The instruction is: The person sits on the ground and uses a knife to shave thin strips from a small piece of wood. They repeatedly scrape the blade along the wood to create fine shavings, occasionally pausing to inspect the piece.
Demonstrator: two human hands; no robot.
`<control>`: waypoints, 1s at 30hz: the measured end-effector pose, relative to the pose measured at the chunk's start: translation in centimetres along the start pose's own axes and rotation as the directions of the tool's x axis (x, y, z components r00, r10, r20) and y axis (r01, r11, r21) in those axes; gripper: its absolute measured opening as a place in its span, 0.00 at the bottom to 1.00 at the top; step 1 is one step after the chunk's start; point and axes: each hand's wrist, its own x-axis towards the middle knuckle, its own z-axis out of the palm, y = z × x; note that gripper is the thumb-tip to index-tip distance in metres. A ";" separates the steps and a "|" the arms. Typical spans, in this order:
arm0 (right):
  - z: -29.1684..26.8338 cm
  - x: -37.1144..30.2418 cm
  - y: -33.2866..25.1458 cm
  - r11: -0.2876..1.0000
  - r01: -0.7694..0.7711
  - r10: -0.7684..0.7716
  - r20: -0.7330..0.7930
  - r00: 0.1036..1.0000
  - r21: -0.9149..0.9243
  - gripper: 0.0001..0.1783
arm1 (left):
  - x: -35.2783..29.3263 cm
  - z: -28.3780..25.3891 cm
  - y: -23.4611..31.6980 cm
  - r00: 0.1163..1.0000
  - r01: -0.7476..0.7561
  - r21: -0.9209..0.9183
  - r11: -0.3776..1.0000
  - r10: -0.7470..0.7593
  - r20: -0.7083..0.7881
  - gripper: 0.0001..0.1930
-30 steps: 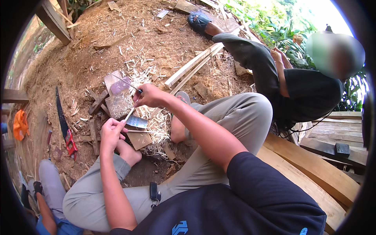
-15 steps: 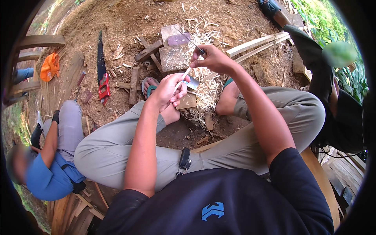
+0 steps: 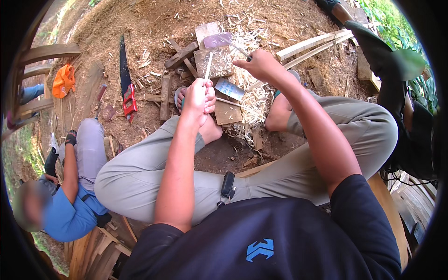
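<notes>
My left hand (image 3: pixel 199 100) is closed round a thin, pale wooden stick (image 3: pixel 208 66), whose far end points away over a wooden block (image 3: pixel 205 56). My right hand (image 3: pixel 265 66), up and to the right, grips a knife (image 3: pixel 241 49); its narrow blade points up-left and is blurred, and most of its handle is hidden in the fingers. The blade and the stick are apart. Below the block lie a shiny bluish metal sheet (image 3: pixel 229 89), a small board (image 3: pixel 227 115) and another thin stick (image 3: pixel 227 101), all between my feet.
Wood shavings (image 3: pixel 254 109) heap right of the block. A red-handled saw (image 3: pixel 129 100) and an orange cloth-like item (image 3: pixel 63 81) lie left. Long battens (image 3: pixel 312 44) lie at far right. A person in blue (image 3: pixel 74 210) sits left; another person's dark-trousered leg (image 3: pixel 396 102) is right.
My right hand with the knife has drawn away from the stick, to the right. The stick in my left hand now points more straight ahead. The whole view has shifted slightly.
</notes>
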 end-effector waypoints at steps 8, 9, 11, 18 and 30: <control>0.1 -3.4 -4.0 0.969 0.154 -0.112 0.209 0.971 -0.195 0.29 | 0.8 0.4 -2.1 0.991 -0.025 0.064 0.998 0.033 -0.132 0.09; 0.7 -3.4 -3.5 0.956 0.227 -0.192 0.189 0.963 -0.185 0.31 | 1.0 0.3 -2.3 0.990 -0.041 0.053 0.998 0.048 -0.130 0.09; 2.9 -2.5 -1.0 0.790 0.525 -0.514 0.124 0.849 -0.317 0.20 | 1.1 1.0 -2.5 0.990 -0.045 0.046 0.998 0.050 -0.128 0.09; 4.8 -3.8 -1.1 0.787 0.479 -0.452 0.164 0.877 -0.389 0.18 | 1.0 1.1 -3.1 0.976 -0.078 0.078 0.994 0.092 -0.197 0.10; 2.8 -3.5 -2.5 0.913 0.225 -0.172 0.179 0.969 -0.341 0.35 | 3.2 -0.2 -5.0 0.959 -0.201 0.275 0.940 0.246 -0.141 0.17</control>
